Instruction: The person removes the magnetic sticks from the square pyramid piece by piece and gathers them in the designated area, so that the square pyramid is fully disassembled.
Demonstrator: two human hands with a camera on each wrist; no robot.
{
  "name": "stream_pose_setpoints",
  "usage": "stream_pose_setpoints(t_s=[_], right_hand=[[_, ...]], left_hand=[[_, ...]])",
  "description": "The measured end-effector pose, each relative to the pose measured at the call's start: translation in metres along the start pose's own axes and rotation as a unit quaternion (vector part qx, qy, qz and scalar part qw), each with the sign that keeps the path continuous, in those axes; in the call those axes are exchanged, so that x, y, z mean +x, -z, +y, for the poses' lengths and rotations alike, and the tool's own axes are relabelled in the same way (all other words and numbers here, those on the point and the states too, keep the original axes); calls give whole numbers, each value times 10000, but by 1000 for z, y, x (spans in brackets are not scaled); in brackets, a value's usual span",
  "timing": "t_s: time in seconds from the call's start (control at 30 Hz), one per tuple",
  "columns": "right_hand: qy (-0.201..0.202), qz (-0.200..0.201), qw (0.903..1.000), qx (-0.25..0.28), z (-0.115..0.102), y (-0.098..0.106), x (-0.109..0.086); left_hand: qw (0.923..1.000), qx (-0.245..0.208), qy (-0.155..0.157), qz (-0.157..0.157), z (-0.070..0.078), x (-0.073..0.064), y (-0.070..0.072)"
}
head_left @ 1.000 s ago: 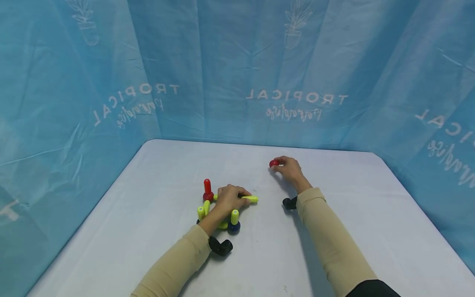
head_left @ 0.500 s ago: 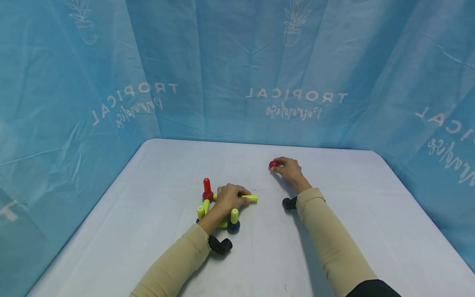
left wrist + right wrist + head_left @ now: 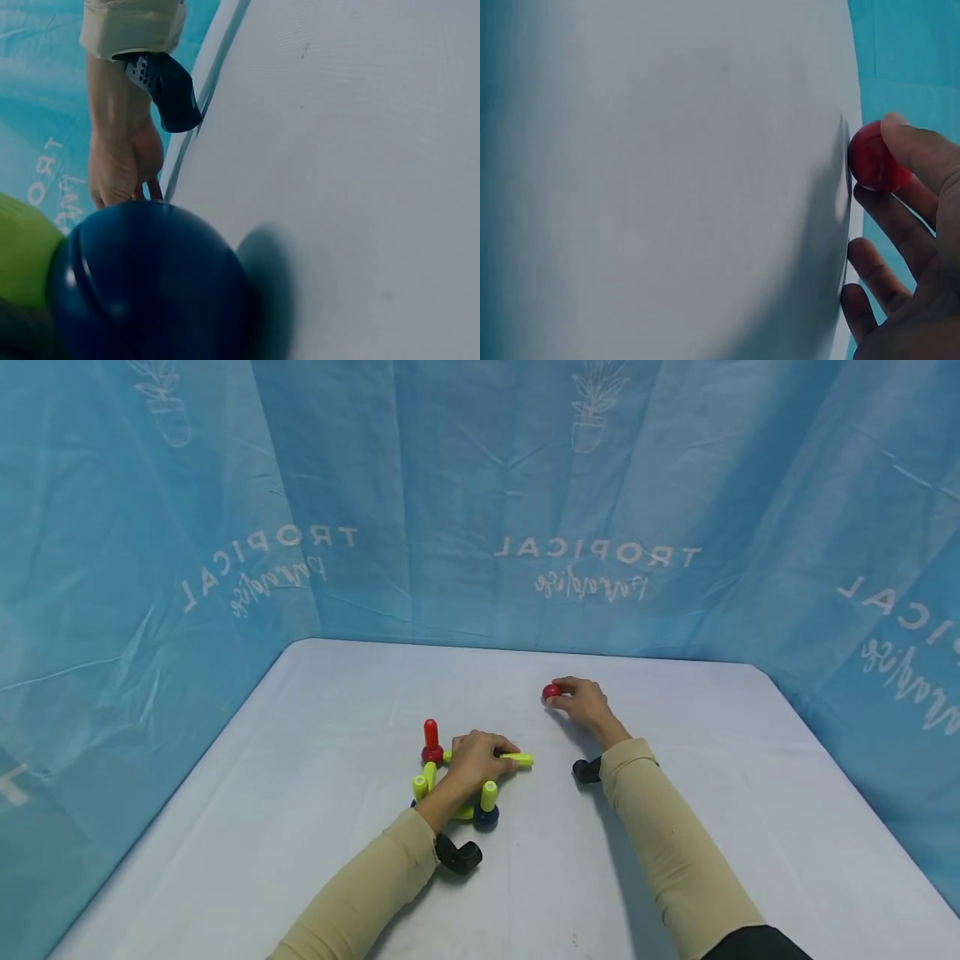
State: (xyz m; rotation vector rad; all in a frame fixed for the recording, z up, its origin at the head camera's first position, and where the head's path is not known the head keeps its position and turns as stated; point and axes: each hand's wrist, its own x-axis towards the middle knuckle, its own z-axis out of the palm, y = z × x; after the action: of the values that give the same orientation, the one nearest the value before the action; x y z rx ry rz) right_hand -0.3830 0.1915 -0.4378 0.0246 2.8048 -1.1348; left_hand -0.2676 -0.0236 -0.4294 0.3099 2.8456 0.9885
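Note:
My left hand (image 3: 474, 760) grips a ball-and-rod toy frame near a yellow-green rod (image 3: 522, 760) that sticks out past the fingers. Behind it, the frame has a red ball (image 3: 432, 755) with an upright red rod (image 3: 431, 732). Nearer stands a dark blue ball (image 3: 486, 817) topped by a yellow-green rod (image 3: 489, 794); forearm and hand hide part of the frame. In the left wrist view, a dark blue ball (image 3: 150, 285) fills the foreground. Farther right, my right hand (image 3: 582, 702) pinches a loose red ball (image 3: 877, 157) between thumb and fingers, close over the table.
A white-covered table (image 3: 675, 793) lies under both hands. Blue printed curtain (image 3: 480, 510) hangs along its back and sides. Black wrist cameras (image 3: 459, 857) jut out below the sleeves.
In the last half second my left hand and the toy frame have shifted slightly right together. The right hand keeps its pinch on the red ball, almost still.

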Motion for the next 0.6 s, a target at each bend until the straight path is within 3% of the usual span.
stream_pose_setpoints(t_s=[0.23,0.4,0.6], right_hand=[[117,-87,9999,2,3,6,-2],[394,18,9992,-84,2,10,-10],[914,369,9951,-123,-1,12,-25]], left_hand=[[10000,44,-31,15,1,-1,2],[9997,-222,-75,109,4,-4,7],[9972,-499,-280,482,17,-13,31]])
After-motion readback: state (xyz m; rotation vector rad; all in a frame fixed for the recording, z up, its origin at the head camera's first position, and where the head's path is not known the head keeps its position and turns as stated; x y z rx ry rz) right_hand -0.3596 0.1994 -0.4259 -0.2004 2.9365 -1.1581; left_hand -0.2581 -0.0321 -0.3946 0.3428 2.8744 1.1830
